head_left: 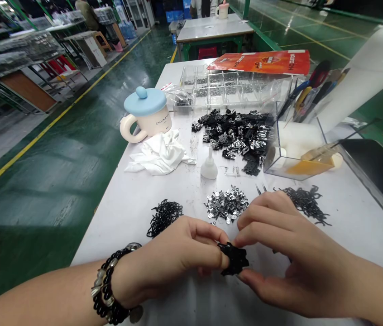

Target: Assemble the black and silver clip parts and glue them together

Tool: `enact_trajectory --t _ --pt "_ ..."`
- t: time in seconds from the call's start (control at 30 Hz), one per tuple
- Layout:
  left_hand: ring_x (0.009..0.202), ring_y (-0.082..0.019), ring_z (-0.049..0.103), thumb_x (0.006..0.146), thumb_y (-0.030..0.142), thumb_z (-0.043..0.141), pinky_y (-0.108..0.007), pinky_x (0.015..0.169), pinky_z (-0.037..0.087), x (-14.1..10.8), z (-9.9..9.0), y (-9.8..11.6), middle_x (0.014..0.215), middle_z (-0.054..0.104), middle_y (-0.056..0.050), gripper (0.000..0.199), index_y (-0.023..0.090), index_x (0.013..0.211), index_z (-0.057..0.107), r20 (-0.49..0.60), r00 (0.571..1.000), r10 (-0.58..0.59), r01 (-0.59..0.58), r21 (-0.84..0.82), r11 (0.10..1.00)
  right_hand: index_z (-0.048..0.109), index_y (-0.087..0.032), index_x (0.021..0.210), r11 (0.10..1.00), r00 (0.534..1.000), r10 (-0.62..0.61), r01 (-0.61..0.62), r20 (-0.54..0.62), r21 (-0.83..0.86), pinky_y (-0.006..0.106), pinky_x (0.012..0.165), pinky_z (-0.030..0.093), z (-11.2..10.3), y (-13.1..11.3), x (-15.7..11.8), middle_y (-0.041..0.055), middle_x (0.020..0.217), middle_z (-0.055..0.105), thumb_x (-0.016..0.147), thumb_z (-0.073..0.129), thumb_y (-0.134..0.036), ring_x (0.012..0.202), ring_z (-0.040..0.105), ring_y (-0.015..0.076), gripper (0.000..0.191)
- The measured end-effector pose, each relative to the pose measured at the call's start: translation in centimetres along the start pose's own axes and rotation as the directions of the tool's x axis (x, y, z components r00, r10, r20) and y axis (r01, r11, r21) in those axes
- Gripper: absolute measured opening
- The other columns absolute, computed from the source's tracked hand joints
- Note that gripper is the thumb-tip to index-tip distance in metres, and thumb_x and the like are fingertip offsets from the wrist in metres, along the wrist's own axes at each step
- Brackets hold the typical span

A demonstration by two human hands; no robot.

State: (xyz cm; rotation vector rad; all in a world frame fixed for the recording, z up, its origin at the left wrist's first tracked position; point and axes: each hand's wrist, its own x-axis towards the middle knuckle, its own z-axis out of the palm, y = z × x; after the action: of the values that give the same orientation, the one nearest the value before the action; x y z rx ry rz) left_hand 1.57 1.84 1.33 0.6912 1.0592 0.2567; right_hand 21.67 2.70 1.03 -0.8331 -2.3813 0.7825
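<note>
Between the thumb and forefinger of my left hand (181, 258) is a small flat black part (235, 259) with a notched outline, held just above the table. My right hand (289, 253) pinches the same part from the right, thumb at its lower edge and a fingertip at its upper edge. Two thin metal points, like tweezer tips (261, 189), show beyond my right fingers; the rest is hidden. Ahead of my hands lie a pile of small silver metal clips (227, 203), a pile of black bent pieces (165, 216) and a pile of thin dark pieces (307, 203).
A heap of black assemblies (242, 133) lies farther back, before a clear compartment box (217, 90). A lidded mug (152, 115), white cloth (162, 154) and small white squeeze bottle (209, 167) stand left of centre. To the right are a clear tool holder (296, 167) and a phone (378, 172).
</note>
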Motion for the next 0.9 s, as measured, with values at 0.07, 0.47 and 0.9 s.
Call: enact_trajectory --t 0.07,0.47,0.9 --pt "0.054 -0.005 0.038 0.061 0.015 0.065 -0.015 0.049 0.029 -0.04 0.0 -0.01 0.057 0.046 0.003 0.015 0.012 0.076 0.064 0.001 1.0 0.0 0.0 0.004 1.0 0.056 -0.02 0.082 1.0 1.0 -0.002 0.002 0.0 0.006 0.033 0.07 0.03 -0.02 -0.01 -0.01 -0.0015 0.078 0.057 0.068 0.068 -0.021 0.076 0.043 0.015 0.019" --pt "0.053 -0.005 0.039 0.061 0.014 0.065 -0.014 0.049 0.03 -0.06 -0.04 -0.16 0.057 0.048 0.003 0.016 0.012 0.077 0.064 -0.003 1.0 -0.002 0.002 0.0 1.0 0.056 -0.018 0.085 0.999 0.999 -0.048 0.048 0.012 -0.009 0.033 0.07 0.03 -0.13 0.19 0.1 -0.0013 0.079 0.056 0.069 0.068 -0.02 0.076 0.042 0.0142 0.021" --pt "0.052 -0.004 0.039 0.061 0.012 0.063 -0.013 0.048 0.031 0.04 -0.11 0.01 0.058 0.05 0.003 0.012 0.012 0.073 0.064 0.011 1.0 0.006 -0.006 -0.026 1.0 0.056 -0.017 0.084 0.999 0.999 -0.049 0.049 0.01 -0.006 0.033 0.068 0.03 0.0 0.2 0.02 -0.0008 0.078 0.055 0.068 0.068 -0.02 0.076 0.042 0.0145 0.02"
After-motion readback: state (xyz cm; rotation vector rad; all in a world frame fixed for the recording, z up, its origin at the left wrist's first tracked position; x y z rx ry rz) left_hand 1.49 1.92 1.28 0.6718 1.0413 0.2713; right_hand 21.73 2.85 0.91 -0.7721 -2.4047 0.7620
